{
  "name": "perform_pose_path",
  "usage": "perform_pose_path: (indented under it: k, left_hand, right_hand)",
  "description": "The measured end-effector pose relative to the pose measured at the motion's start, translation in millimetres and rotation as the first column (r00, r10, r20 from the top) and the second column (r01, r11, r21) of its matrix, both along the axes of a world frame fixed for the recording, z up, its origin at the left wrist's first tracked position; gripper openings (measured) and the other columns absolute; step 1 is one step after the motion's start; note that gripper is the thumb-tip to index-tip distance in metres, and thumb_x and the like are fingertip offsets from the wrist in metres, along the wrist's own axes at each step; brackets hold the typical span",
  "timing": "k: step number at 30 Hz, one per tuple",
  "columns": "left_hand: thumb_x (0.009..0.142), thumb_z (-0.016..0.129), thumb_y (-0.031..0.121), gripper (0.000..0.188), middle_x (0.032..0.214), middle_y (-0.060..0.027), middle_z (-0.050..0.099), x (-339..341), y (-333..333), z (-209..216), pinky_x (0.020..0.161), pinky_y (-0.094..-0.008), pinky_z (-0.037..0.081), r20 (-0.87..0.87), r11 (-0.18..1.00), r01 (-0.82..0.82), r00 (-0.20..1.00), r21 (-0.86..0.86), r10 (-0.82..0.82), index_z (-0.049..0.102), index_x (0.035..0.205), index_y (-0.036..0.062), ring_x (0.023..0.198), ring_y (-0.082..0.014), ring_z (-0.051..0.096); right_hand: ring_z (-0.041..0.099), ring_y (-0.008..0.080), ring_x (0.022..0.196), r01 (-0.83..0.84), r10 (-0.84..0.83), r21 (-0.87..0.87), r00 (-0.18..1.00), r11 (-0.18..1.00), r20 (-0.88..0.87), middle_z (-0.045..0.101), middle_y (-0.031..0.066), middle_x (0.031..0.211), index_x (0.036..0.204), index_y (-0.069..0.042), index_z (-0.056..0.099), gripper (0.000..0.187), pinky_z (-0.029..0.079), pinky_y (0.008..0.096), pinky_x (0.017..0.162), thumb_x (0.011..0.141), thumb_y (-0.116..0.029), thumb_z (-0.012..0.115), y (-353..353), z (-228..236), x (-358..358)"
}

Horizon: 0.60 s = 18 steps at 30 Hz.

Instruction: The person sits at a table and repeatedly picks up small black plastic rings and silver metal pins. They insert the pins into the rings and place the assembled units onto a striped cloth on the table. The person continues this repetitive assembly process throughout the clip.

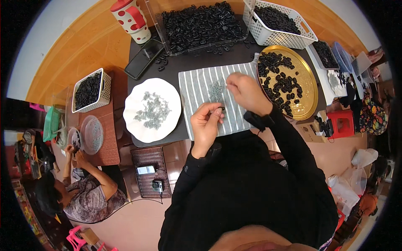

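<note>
— Black plastic: is that what the left hand (205, 124) holds?

— Yes. Thumb and forefinger are pinched on one small black plastic piece (221, 108), lifted just above the grey striped cloth (197, 94), likely so it can be worked on in the air.

— And the right hand (247, 93)?

— Just beyond the left one, fingers bunched and tipped down at a little heap of small grey metal parts (216, 89) on the cloth. Whether it has one between the fingertips, the picture does not show.

— What lies around them?

— Right of the right hand, touching the cloth's edge, a round gold tray (309, 83) of loose black pieces, seemingly kept within easy reach. Left of the left hand, a white scalloped plate (134, 125) with more grey metal parts. Farther out from both hands, a clear tray (201, 25) heaped with black pieces, a white basket (280, 39) of the same, a dark phone (143, 57), and a red-and-white spotted mug (132, 19).

— Anyone else?

— Well off to the left, another person (83, 192) sits at a separate low table (109, 138), hands over a small dish, with their own white basket (88, 90) of black pieces.
</note>
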<state>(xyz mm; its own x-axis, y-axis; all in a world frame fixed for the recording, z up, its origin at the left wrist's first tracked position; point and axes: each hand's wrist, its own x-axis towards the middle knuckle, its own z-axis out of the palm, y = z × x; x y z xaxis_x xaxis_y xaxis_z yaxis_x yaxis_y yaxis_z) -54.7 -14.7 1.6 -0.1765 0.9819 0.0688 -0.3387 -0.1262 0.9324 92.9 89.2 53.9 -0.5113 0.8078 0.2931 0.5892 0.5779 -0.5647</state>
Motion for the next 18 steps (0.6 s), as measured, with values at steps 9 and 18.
perform_pose_path:
  k: [9, 18]
  left_hand:
    - [0.088, 0.058, -0.006, 0.014, 0.082, -0.0056, 0.058, -1.8, -1.6, 0.6, 0.057, -0.0219, 0.046, -0.131, 0.996, -0.016, 0.991, 0.086, 0.028, 0.066, 0.099, -0.0050, 0.064, -0.0088, 0.056]
    - [0.088, 0.058, -0.006, 0.013, 0.082, -0.0057, 0.058, -0.3, -1.8, 0.6, 0.057, -0.0214, 0.046, -0.149, 0.996, -0.028, 0.988, 0.090, 0.041, 0.066, 0.099, -0.0047, 0.063, -0.0086, 0.056]
  right_hand:
    - [0.060, 0.0421, 0.084, 0.028, -0.059, 0.147, 0.975, 0.989, 0.216, 0.061, 0.0207, 0.085, 0.087, 0.001, 0.057, 0.011, 0.047, 0.0491, 0.072, 0.076, 0.001, 0.058, 24.8, -11.1, -26.9]
    - [0.056, 0.0183, 0.067, -0.100, 0.084, -0.138, 0.989, 0.985, -0.119, 0.059, 0.0123, 0.077, 0.102, 0.001, 0.062, 0.021, 0.043, 0.0309, 0.061, 0.083, 0.003, 0.053, 15.1, -19.8, 13.8]
